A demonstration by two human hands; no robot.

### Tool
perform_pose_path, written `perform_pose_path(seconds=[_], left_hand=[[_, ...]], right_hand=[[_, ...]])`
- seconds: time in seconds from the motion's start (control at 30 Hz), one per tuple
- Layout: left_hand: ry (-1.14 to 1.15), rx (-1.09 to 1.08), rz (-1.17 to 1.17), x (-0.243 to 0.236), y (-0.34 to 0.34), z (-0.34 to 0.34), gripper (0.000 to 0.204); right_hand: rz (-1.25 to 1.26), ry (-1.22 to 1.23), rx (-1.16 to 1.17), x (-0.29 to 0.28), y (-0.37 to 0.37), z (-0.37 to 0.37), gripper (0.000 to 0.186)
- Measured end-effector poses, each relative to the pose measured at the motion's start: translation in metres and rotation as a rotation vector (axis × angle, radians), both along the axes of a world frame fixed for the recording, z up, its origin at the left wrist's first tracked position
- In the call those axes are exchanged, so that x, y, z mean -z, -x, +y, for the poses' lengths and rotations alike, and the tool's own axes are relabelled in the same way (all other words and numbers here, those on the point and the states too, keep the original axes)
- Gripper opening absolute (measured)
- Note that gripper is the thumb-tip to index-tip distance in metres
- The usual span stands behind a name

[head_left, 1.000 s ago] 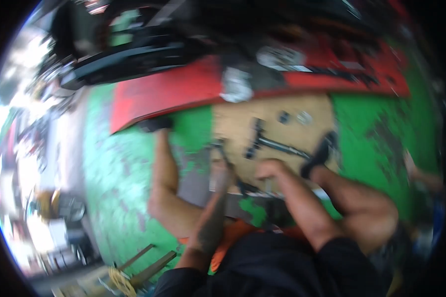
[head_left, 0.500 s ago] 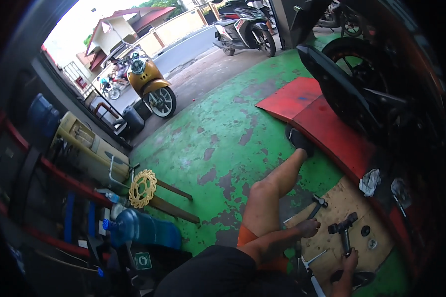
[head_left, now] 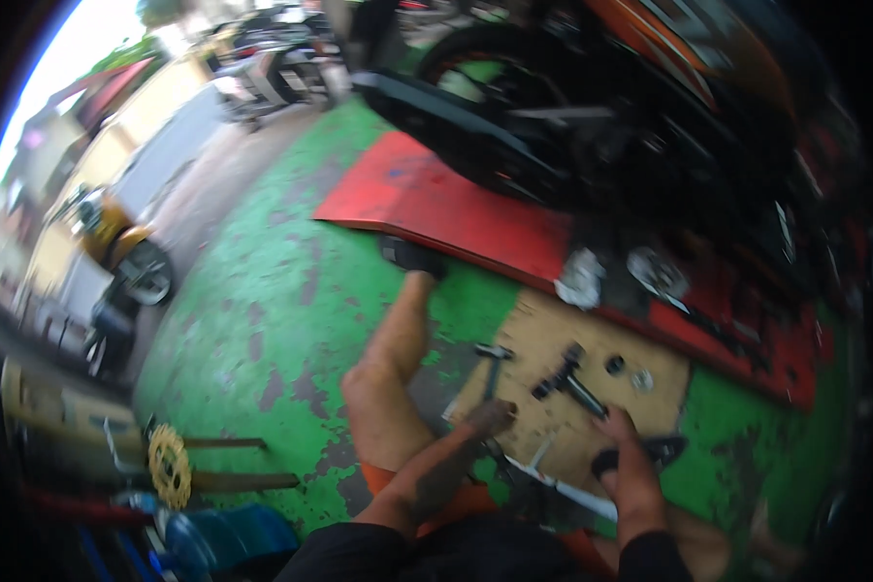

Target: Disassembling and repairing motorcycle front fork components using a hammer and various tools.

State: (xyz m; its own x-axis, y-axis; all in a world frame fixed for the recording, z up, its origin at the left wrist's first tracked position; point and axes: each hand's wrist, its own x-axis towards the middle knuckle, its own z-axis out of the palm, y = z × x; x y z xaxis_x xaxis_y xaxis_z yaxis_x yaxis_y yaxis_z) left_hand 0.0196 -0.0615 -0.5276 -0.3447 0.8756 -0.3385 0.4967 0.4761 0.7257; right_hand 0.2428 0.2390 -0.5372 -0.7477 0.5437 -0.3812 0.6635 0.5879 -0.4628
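Note:
My right hand (head_left: 619, 423) grips the tubular stem of a T-shaped dark metal part (head_left: 557, 374) with a thick, lumpy crosspiece. The part is held over a sheet of brown cardboard (head_left: 640, 335) on the floor. My left hand (head_left: 492, 418) is closed at the cardboard's near-left side, and I cannot make out what it holds. Just beyond it is a hammer (head_left: 495, 355), its handle pointing toward my left fingers. A black ring (head_left: 614, 365) and a silver ring (head_left: 641, 379) lie on the cardboard, to the right of the part.
A motorcycle (head_left: 514, 126) stands on a red platform (head_left: 456, 199), with a crumpled white wad (head_left: 580, 278) at its edge. My leg (head_left: 386, 369) stretches across the green floor. At lower left are a gold brake disc (head_left: 169, 466) and a blue water jug (head_left: 228, 538).
My view has swung right and tilted, so the scene has shifted left and turned counterclockwise. My right hand keeps its grip on the T-shaped part; my left hand stays closed near the hammer.

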Motion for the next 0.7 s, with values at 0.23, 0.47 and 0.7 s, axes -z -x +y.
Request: perform_pose_path(seconds=[0.23,0.47,0.7], left_hand=[[0.176,0.098,-0.105,-0.054,0.010,0.030,0.035],[0.193,0.075,-0.075,-0.061,0.007,0.022,0.037],[0.169,0.088,-0.064,-0.066,0.006,0.023,0.039]], right_hand=[[-0.452,-0.133,-0.449,-0.089,0.070,0.068,0.037],[-0.821,0.175,-0.380,-0.226,0.080,0.055,0.027],[-0.368,0.346,0.047,-0.200,0.002,0.128,0.027]])
